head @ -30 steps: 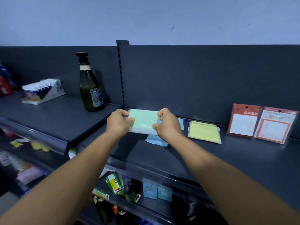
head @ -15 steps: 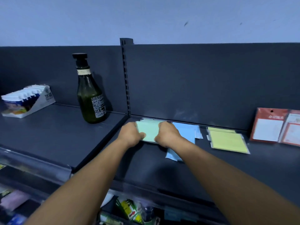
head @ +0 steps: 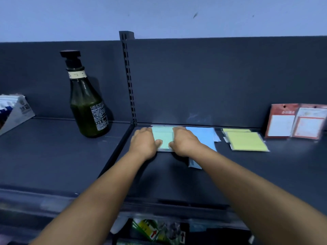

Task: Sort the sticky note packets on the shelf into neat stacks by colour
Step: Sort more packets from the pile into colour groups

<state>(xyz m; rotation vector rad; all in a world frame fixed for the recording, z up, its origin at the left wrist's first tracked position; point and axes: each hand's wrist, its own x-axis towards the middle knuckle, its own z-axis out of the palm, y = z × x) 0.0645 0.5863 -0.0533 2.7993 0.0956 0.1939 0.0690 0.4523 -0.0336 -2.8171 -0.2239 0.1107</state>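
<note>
Green packets (head: 162,137) between both hands; bottle (head: 87,103) label unreadable.

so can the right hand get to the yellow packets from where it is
Probably yes: the right hand rests on the green packets, and only the flat blue packets lie between it and the yellow packets; nothing upright blocks it.

There is only the one view, from the camera on my head. It looks forward and down along both my forearms onto the dark shelf (head: 265,174), near enough that my left hand (head: 144,142) and right hand (head: 184,141) sit mid-frame by the back panel (head: 212,82). The wide lens bends the edges. At the bottom a lower shelf (head: 155,232) shows, too blurred, I think, to read.
</note>
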